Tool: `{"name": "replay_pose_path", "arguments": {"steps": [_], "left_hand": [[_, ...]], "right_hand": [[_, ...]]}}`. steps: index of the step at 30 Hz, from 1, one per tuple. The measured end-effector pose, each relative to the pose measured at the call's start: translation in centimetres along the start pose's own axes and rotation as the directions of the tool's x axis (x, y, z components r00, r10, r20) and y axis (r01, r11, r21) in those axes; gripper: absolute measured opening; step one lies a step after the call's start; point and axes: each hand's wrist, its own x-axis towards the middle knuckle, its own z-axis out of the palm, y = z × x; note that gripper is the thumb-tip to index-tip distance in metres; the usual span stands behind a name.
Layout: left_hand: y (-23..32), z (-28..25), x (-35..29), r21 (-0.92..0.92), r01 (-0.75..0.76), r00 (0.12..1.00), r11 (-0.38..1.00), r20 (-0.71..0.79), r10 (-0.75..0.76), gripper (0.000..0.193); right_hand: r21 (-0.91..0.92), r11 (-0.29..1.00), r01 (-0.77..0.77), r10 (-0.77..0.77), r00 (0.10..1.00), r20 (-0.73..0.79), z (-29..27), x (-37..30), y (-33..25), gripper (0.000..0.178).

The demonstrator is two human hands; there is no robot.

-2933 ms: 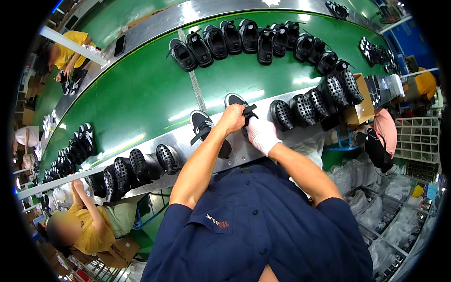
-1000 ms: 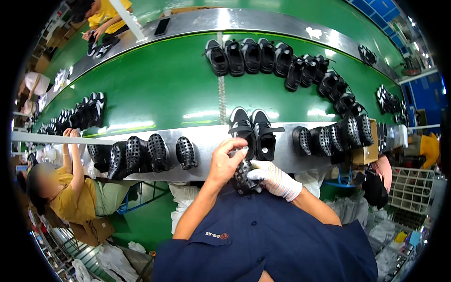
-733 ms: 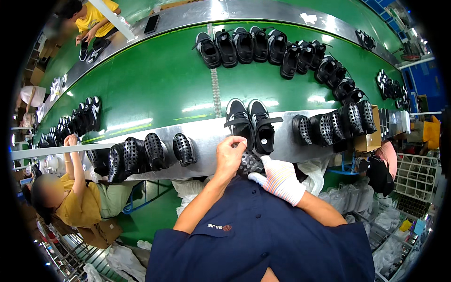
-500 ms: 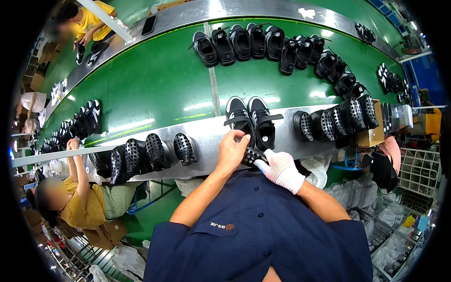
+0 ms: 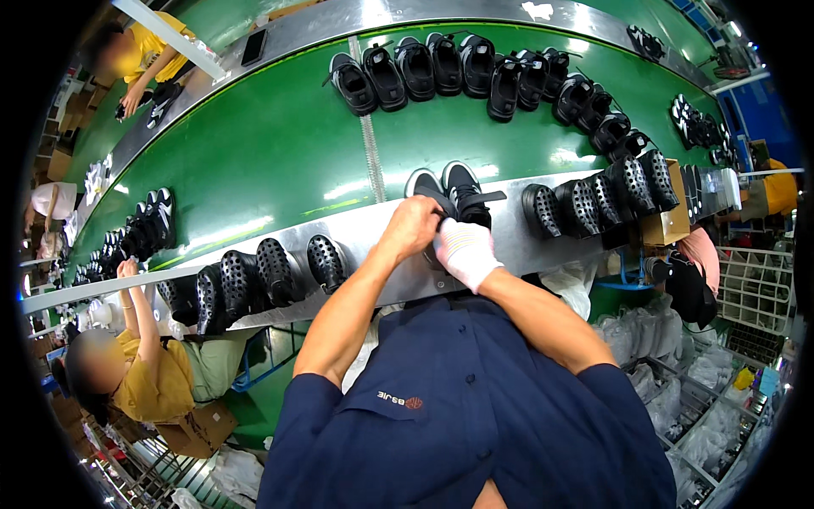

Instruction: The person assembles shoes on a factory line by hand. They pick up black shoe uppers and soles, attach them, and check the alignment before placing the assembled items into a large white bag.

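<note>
1. The bare left hand (image 5: pixel 413 227) has its fingers curled down over the heel of a black shoe (image 5: pixel 426 188), gripping it; the fingertips themselves are hidden behind the hand.
2. The right hand (image 5: pixel 462 250), in a white glove, is closed on the same shoe just beside the left fingers, the two hands touching.
3. This shoe stands on the metal ledge (image 5: pixel 526 246) at the near edge of the green belt (image 5: pixel 271 161), its toe pointing away from the fingers.
4. A second black shoe (image 5: pixel 465 191) stands just right of the held one, its strap sticking out sideways.
5. Further right of the fingers, perforated black soles (image 5: pixel 593 199) lean in a row on the ledge; more soles (image 5: pixel 271 271) stand to the left.
6. Beyond the fingers, across the belt, lies a row of black sandals (image 5: pixel 449 68).
</note>
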Motion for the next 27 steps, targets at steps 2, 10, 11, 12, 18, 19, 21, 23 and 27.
{"name": "replay_pose_path", "arguments": {"steps": [2,10,11,12,18,19,21,23,27], "left_hand": [[-1.3,-1.0,0.3,-0.073,0.120,0.992,0.990,-0.027,-0.122,0.020],[-2.8,-1.7,-0.3,-0.159,0.149,0.987,0.976,0.086,-0.136,0.022],[-2.6,-1.7,-0.2,-0.151,0.127,0.990,0.980,0.080,-0.116,0.022],[-2.5,-1.8,-0.1,-0.154,0.153,0.988,0.976,0.059,-0.146,0.022],[-2.5,-0.5,-4.1,-0.050,0.233,0.954,0.971,-0.183,-0.238,0.052],[-0.5,-0.5,-4.7,0.025,0.330,0.932,0.944,-0.170,-0.322,0.060],[0.0,1.6,-5.8,0.062,0.493,0.868,0.868,-0.115,-0.484,0.072],[0.5,2.4,-5.0,0.074,0.567,0.821,0.820,-0.134,-0.555,0.070],[-1.7,2.6,-5.3,0.287,0.510,0.860,0.811,-0.161,-0.484,0.073]], "right_hand": [[0.022,0.999,0.034,-0.033,0.999,-0.039,1.4,0.1,-1.2,0.034],[-0.128,0.983,0.135,-0.127,0.989,0.072,1.4,0.6,-1.6,0.021],[-0.157,0.972,0.176,-0.169,0.984,0.060,2.2,1.3,-1.3,0.020],[-0.127,0.982,0.139,-0.140,0.990,0.002,3.2,1.8,-1.3,0.019],[0.067,0.990,0.124,-0.105,0.966,-0.237,1.8,-1.4,0.6,0.034],[0.095,0.994,0.044,-0.014,0.956,-0.292,2.1,-1.7,1.2,0.039],[0.102,0.995,0.004,0.017,0.979,-0.203,3.0,-0.9,-0.3,0.046],[0.157,0.976,-0.153,0.150,0.988,0.031,3.1,1.0,-1.0,0.043],[0.249,0.944,-0.214,0.216,0.976,0.021,4.2,2.2,-1.1,0.044]]}}
